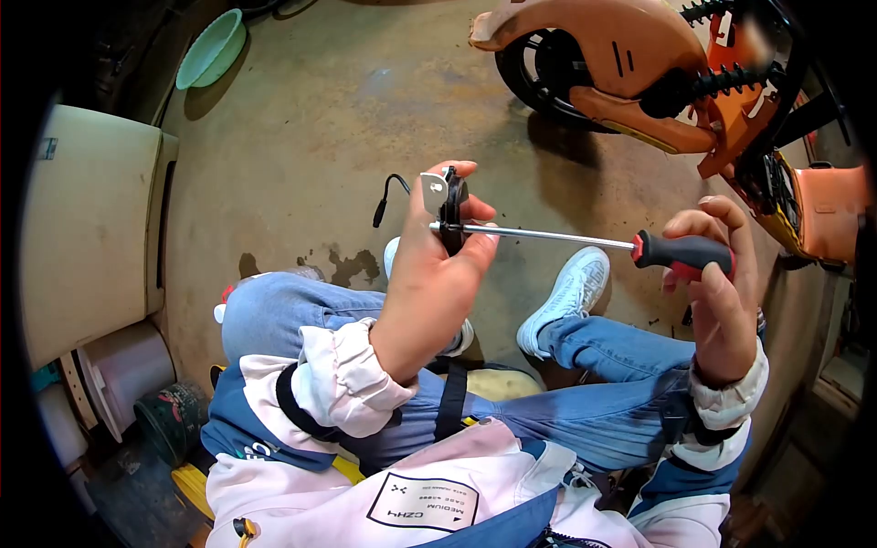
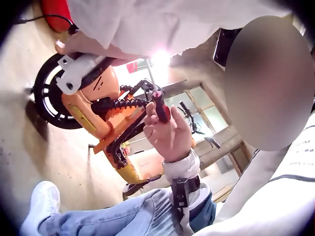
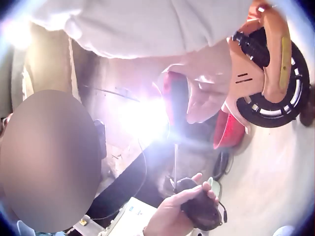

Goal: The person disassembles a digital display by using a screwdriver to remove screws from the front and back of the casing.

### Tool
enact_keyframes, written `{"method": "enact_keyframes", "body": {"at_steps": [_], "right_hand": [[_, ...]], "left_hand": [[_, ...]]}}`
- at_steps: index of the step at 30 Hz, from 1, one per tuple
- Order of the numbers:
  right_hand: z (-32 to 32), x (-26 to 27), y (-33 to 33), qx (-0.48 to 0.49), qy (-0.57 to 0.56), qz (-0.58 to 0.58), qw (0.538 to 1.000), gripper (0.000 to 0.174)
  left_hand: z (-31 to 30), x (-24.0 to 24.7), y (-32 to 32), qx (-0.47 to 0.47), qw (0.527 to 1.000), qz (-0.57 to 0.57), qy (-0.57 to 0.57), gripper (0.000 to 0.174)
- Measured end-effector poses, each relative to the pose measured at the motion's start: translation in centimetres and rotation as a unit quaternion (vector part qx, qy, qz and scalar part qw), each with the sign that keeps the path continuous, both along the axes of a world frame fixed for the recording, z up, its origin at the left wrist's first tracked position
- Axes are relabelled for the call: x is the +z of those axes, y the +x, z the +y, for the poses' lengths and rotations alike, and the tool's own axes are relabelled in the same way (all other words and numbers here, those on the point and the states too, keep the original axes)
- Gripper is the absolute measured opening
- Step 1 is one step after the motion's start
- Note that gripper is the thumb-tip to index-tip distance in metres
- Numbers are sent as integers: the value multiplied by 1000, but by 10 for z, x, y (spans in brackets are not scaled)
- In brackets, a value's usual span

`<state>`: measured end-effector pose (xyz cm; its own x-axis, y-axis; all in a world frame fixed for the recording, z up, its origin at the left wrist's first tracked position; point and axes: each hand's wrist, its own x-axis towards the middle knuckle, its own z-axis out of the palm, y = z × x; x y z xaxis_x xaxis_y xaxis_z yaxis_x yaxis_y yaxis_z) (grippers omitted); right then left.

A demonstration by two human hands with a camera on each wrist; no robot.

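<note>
Left hand (image 1: 427,283) grips the black round part (image 1: 454,205) up in front of the body, fingers around its right side, thumb at the near end. Flat metal bracket (image 1: 433,190) sits on the part's left side, hole showing. Short black cable (image 1: 393,177) with a plug on its end hangs out to the left of the left hand. Right hand (image 1: 726,315) holds the red and black screwdriver (image 1: 681,254) by the rear of its handle, between thumb and fingers; shaft runs left, roughly level across the view, tip end at the near part of the bracket side. Can't tell if the tip is seated in a screw. Both are over the floor (image 1: 301,146). Orange scooter (image 1: 630,55) is far right, pale green basin (image 1: 212,50) far left, off-white cabinet (image 1: 91,219) left.
</note>
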<state>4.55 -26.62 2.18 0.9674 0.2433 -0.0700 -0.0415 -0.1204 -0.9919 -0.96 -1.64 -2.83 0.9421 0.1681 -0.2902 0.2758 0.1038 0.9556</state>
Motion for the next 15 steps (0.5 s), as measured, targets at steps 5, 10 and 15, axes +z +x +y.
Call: {"method": "enact_keyframes", "body": {"at_steps": [5, 10, 15], "right_hand": [[-18, -5, 1, 13, -10, -7, 1000, 55], [-23, -3, -3, 32, -48, -9, 998, 48], [-8, 2, 2, 39, -9, 17, 999, 74]], "left_hand": [[-1, -3, 0, -10, 1000, -16, 2, 53], [-3, -2, -2, 5, 1000, -2, -19, 54], [-1, -2, 1, 8, 1000, 8, -1, 54]]}}
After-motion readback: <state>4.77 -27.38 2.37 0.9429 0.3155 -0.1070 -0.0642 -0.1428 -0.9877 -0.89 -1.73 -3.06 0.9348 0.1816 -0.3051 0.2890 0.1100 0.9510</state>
